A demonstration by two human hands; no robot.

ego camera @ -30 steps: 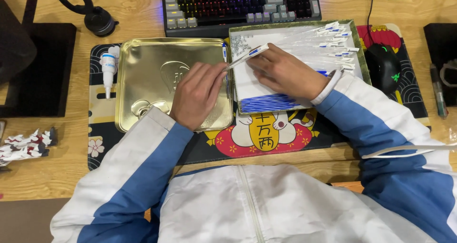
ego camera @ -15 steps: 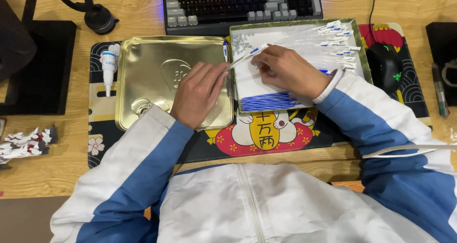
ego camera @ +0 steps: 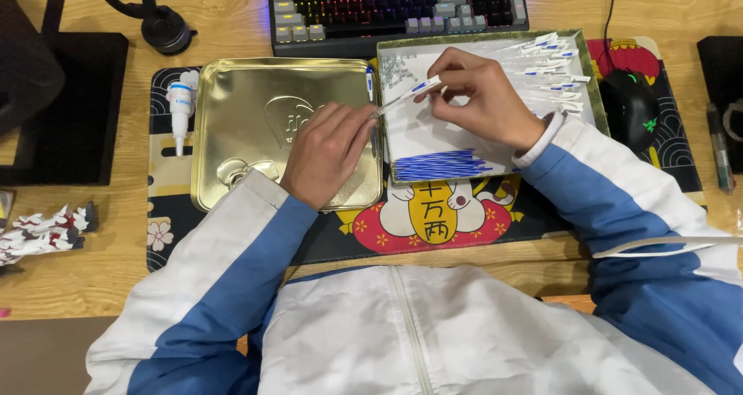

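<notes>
While both hands (ego camera: 329, 151) (ego camera: 480, 101) pinched one slim white stick (ego camera: 404, 97) at centre frame, fingers clamped on it, steady, gentle opposing pulls seemed wisest.

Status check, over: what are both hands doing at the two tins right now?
Left hand and right hand pinch opposite ends of one white-and-blue pen. Held above seam between gold tin lid and paper-lined tin. Nothing between the hands.

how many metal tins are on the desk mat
2. A shallow gold tin lies at the mat's left, under the left hand. A second tin beside it, lined with white paper and holding small pens, sits under the right hand.
</notes>
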